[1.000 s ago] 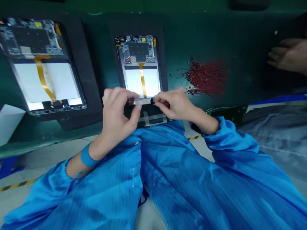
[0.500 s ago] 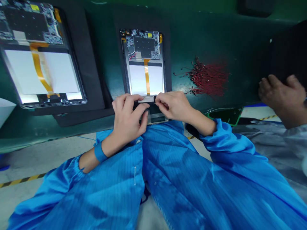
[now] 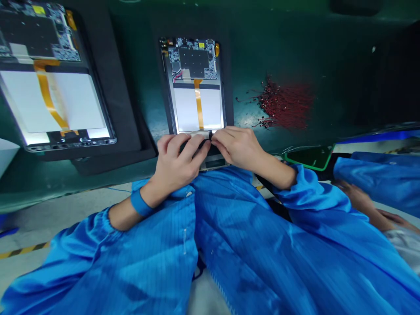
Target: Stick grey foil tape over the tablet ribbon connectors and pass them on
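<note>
An open tablet [image 3: 197, 87] lies back-up in a black foam tray [image 3: 229, 78], showing its circuit board, a silver battery and an orange flex cable. My left hand [image 3: 179, 164] and my right hand [image 3: 239, 146] meet at the tablet's near edge, fingertips pinched close together. They press a pale tape strip [image 3: 197, 136] there, mostly hidden under the fingers. Both arms wear blue sleeves, and there is a blue band on my left wrist.
A second open tablet [image 3: 49, 87] lies in a foam tray at the left. A bundle of red wires [image 3: 285, 105] sits on the green bench to the right. A green-edged part [image 3: 308, 157] lies at the bench edge. A co-worker's blue sleeve [image 3: 377, 170] and hand [image 3: 361, 201] are at the right.
My hands have lowered the tape strip from above the bench onto the tablet's near edge and closed together over it. The co-worker's hand has left the bench and dropped low right.
</note>
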Action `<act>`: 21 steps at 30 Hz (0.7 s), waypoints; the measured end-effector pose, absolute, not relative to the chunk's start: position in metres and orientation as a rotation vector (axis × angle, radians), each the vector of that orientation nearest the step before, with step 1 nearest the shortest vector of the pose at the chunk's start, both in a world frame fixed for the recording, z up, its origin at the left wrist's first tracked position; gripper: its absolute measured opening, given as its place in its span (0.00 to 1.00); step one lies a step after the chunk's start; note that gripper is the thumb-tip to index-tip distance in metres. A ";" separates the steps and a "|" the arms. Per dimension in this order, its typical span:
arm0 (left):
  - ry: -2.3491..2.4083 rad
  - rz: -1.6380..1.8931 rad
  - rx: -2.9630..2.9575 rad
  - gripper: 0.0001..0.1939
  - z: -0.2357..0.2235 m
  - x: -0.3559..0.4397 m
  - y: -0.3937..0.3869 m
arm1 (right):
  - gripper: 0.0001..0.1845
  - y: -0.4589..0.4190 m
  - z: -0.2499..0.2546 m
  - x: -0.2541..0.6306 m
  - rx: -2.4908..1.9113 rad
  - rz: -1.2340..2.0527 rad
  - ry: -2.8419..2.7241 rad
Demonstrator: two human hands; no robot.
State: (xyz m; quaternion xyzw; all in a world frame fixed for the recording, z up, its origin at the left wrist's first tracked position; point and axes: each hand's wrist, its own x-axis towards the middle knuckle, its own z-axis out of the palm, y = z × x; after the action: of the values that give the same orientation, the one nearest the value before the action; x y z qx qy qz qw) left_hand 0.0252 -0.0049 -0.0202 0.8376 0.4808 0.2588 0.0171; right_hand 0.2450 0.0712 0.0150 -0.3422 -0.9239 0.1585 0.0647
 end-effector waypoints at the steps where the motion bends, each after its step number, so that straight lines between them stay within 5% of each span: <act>1: 1.484 0.792 2.603 0.23 -0.020 0.025 -0.004 | 0.18 0.071 0.017 0.245 -1.037 0.477 -2.799; 10: 1.443 0.702 2.495 0.17 -0.008 0.038 0.000 | 0.15 0.080 0.019 0.262 -1.025 0.673 -2.684; 16: 1.433 0.644 2.196 0.19 0.003 0.025 0.001 | 0.17 0.090 0.022 0.275 -1.328 0.499 -2.391; 21: 1.673 0.789 1.665 0.45 -0.002 0.004 0.021 | 0.22 0.105 0.018 0.254 -1.688 0.381 -2.364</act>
State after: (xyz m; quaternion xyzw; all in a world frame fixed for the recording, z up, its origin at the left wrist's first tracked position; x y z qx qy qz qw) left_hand 0.0041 0.0208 -0.0022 0.6336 0.6367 0.3005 0.3208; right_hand 0.2540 0.1048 0.0179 -0.5730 -0.8023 0.1295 0.1057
